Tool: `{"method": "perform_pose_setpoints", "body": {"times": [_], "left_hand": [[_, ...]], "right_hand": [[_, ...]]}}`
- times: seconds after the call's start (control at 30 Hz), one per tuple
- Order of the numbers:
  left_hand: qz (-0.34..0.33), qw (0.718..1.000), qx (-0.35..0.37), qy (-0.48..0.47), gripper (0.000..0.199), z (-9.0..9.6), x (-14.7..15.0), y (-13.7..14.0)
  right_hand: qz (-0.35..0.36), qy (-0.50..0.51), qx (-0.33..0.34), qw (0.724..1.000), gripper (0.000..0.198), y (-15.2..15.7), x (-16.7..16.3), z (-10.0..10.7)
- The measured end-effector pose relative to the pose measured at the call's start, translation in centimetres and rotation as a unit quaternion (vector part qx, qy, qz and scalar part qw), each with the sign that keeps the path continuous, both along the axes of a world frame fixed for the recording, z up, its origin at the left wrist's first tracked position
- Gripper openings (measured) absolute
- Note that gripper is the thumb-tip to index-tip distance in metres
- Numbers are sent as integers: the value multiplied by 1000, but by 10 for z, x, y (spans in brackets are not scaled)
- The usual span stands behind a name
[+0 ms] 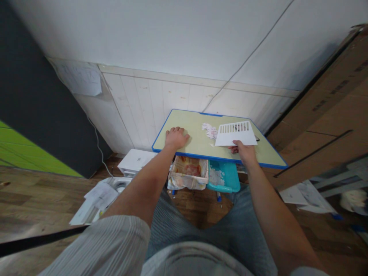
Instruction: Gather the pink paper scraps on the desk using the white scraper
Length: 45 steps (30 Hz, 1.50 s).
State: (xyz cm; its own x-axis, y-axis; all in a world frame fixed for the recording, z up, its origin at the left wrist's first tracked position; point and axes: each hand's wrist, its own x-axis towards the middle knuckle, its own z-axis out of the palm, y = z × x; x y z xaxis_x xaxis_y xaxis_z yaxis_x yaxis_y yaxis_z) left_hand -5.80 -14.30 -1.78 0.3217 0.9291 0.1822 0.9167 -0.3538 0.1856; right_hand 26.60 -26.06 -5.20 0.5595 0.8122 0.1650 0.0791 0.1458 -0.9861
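My right hand grips the near edge of a white sheet, thumb on top and fingers underneath. A row of narrow slots is cut along the sheet's far edge. The sheet is tilted over the right part of a small pale-green table with a blue rim. My left hand lies palm down on the tabletop at the left, its fingers spread and holding nothing. Between the hands, against the sheet's left side, is a loose pile of small white paper pieces. A dark object partly shows behind the sheet's right edge.
Under the table's front edge hang a bag-lined bin and a turquoise tray with white scraps in it. White boxes and papers stand on the floor at the left. Large cardboard leans at the right, and a cable runs down the wall.
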Motion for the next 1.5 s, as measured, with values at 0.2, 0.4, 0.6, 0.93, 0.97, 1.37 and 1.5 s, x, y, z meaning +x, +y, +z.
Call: {"method": "perform_pose_setpoints", "body": {"times": [0.2,0.4,0.6,0.93,0.97,1.37,1.5], "left_hand": [[0,1000,-5,-12,63,2,0,-1],[-3,1000,-1,-10,64,1,0,-1],[-2,1000,-4,-7,66,1,0,-1],[1,1000,-7,-7,66,2,0,-1],[1,1000,-7,-7,66,2,0,-1],[-3,1000,-1,-10,68,-1,0,1],[-3,1000,0,-7,67,1,0,-1]], "right_hand": [[13,0,-2,1000,37,-2,-4,2],[-8,6,-3,1000,30,0,-3,1],[-32,18,10,999,24,-1,0,1],[-38,39,38,998,32,-7,2,2],[-38,39,40,998,33,-7,2,2],[-54,36,49,997,36,-2,2,1],[-53,27,42,997,35,-2,1,-1]]}}
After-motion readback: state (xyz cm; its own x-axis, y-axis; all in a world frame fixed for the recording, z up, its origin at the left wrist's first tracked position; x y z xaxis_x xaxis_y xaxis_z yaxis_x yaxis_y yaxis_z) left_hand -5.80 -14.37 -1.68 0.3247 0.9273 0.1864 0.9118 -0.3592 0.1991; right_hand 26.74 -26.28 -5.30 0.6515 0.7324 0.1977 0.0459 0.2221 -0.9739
